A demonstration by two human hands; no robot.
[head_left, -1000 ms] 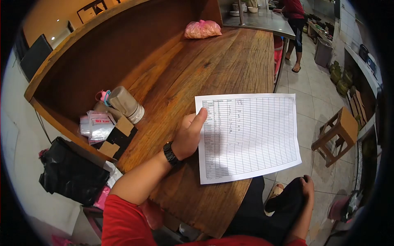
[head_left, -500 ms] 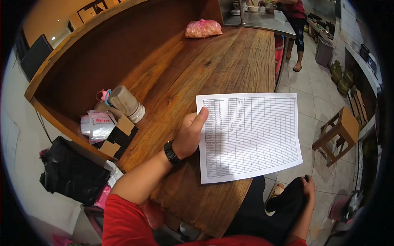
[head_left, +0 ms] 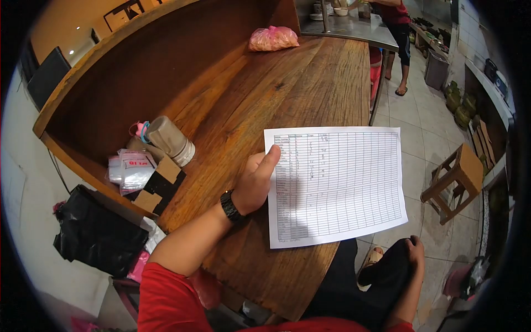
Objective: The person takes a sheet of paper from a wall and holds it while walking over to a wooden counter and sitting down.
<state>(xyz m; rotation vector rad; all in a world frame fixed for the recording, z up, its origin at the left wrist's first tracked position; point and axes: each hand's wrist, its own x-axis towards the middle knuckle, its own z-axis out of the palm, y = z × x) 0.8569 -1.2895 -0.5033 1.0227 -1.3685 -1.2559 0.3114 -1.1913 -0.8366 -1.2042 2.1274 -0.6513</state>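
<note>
My left hand (head_left: 257, 180) is closed on a printed sheet of paper (head_left: 343, 188), its thumb lying over the left edge. Rows and columns of a table cover the sheet, with marks in the left columns; the writing is too small to read. The page is held up over the right edge of the wooden counter (head_left: 298, 94) and bends slightly. Low on the right, my right hand (head_left: 416, 252) lies loosely on my knee in dark trousers (head_left: 387, 271). Nothing shows in it, and its fingers are partly hidden.
A pink bag (head_left: 274, 39) sits at the counter's far end. A cloudy jar (head_left: 168, 138) and plastic packets (head_left: 133, 170) stand left, above a black bag (head_left: 99, 232). A stool (head_left: 456, 180) stands right. Another person (head_left: 398, 33) stands by a metal table (head_left: 354, 27).
My hands and the sheet stay almost still. In the background, the other person's arm and feet have shifted slightly.
</note>
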